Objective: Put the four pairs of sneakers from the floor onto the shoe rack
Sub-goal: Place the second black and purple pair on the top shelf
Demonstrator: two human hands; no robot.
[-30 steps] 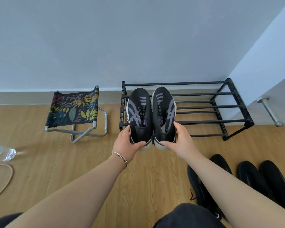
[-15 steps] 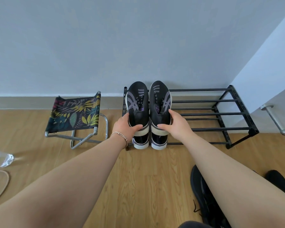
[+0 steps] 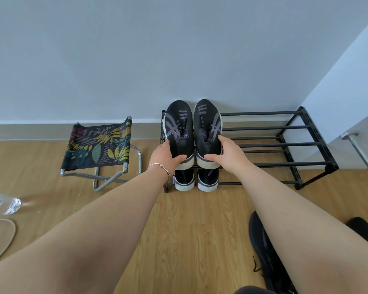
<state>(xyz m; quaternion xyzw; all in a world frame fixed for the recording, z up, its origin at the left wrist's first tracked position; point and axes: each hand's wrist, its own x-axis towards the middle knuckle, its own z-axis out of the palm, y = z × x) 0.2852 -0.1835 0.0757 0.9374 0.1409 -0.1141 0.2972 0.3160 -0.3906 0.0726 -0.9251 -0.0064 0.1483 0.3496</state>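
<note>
Black sneakers with grey stripes and white soles, one pair [image 3: 192, 134], on the top tier at the left end of the shoe rack [image 3: 285, 143], toes toward the wall at twelve o'clock. Left hand [image 3: 165, 157] curled round the heel of the left sneaker, thumb across the back, fingers along its outer side. Right hand [image 3: 223, 153] curled the same way round the heel of the right sneaker, thumb on the back above the white sole. Both hands closed on the heels, touching them. Bracelet [image 3: 160, 167] on the left wrist.

Directly beneath, on the lower tier, a second pair [image 3: 196, 181] with white soles, only the heels showing. Rest of the rack to three o'clock just bare black bars.

Dark sneaker [image 3: 263, 251] on the wooden floor at five o'clock, partly hidden behind the right forearm, loose lace trailing. Another dark sneaker [image 3: 363, 230] near the right edge, mostly out of frame.

Folding stool [image 3: 98, 147] with leaf-print fabric at ten o'clock, just beside the rack. Plastic bottle [image 3: 2, 203] and a loop of cord [image 3: 8, 238] at nine o'clock by the left edge.
</note>
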